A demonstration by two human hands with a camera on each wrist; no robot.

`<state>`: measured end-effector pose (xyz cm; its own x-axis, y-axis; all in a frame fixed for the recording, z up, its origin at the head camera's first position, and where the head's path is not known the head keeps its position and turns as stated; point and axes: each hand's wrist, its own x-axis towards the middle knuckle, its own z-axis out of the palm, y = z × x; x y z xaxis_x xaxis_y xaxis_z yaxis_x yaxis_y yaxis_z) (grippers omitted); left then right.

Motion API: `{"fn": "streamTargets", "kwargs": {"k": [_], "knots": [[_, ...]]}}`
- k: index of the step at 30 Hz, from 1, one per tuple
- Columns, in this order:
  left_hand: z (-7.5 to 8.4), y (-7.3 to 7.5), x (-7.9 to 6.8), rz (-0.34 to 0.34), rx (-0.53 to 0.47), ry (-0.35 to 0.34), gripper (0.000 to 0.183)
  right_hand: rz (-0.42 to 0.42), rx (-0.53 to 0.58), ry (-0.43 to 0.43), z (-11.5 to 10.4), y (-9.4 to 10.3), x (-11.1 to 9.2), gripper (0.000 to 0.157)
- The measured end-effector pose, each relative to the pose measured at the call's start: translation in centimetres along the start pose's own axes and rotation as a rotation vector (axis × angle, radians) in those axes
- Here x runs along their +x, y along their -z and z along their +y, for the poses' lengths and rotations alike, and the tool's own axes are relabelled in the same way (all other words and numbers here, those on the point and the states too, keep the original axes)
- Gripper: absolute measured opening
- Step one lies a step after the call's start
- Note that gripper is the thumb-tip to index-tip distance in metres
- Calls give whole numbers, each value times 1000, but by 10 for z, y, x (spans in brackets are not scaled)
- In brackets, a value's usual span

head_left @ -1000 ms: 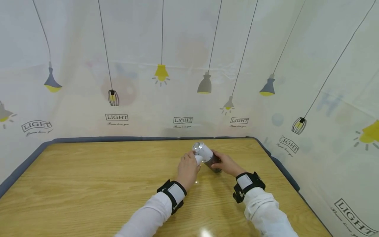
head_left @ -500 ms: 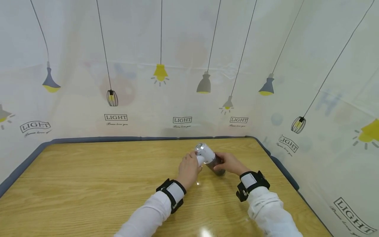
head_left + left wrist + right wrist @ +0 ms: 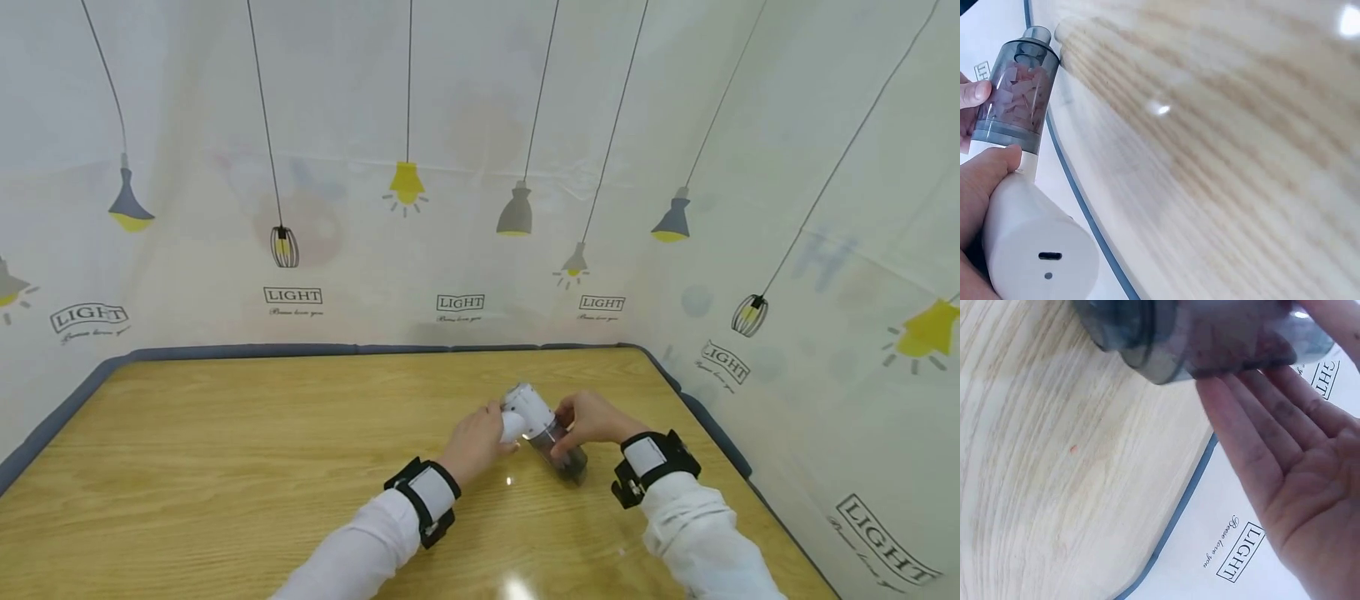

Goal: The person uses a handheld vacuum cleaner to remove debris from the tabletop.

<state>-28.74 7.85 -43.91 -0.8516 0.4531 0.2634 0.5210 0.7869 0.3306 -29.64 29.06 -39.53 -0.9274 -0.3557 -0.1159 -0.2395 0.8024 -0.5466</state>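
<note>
A small white handheld vacuum cleaner [image 3: 529, 407] with a see-through grey dust cup [image 3: 1017, 94] is held over the right part of the table. Pinkish scraps [image 3: 1022, 103] lie inside the cup, and the white handle end shows a charging slot in the left wrist view. My left hand [image 3: 474, 443] grips the handle, its thumb along the white body. From the other side my right hand [image 3: 596, 419] holds the dust cup between thumb and fingers. The cup's nozzle end tilts down towards the tabletop, pointing to the right and nearer to me.
The wooden table [image 3: 247, 467] has a dark blue padded edge [image 3: 247, 351]. Behind it and to the right hangs a pale backdrop [image 3: 360, 275] printed with lamps. A tiny orange speck [image 3: 1073, 449] lies on the tabletop in the right wrist view.
The vacuum cleaner has shifted right and nearer to me, with its cup end swung lower in the head view. The right hand moved along with it; the left keeps its grip on the handle.
</note>
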Motion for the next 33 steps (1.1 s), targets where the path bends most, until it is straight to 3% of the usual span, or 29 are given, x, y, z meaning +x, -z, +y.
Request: {"fn": "streamTargets", "kwargs": {"k": [8, 15, 26, 33], "knots": [[6, 0, -10, -72, -58, -30, 55, -171, 18, -150, -11, 3, -11, 48], [12, -1, -20, -90, -65, -108, 51, -348, 4, -262, -20, 5, -17, 36], [24, -2, -27, -102, -30, -159, 49, -469, 58, -429, -21, 4, -24, 42], [29, 0, -29, -123, -27, -161, 49, -506, 78, -462, -19, 2, -27, 41]]}}
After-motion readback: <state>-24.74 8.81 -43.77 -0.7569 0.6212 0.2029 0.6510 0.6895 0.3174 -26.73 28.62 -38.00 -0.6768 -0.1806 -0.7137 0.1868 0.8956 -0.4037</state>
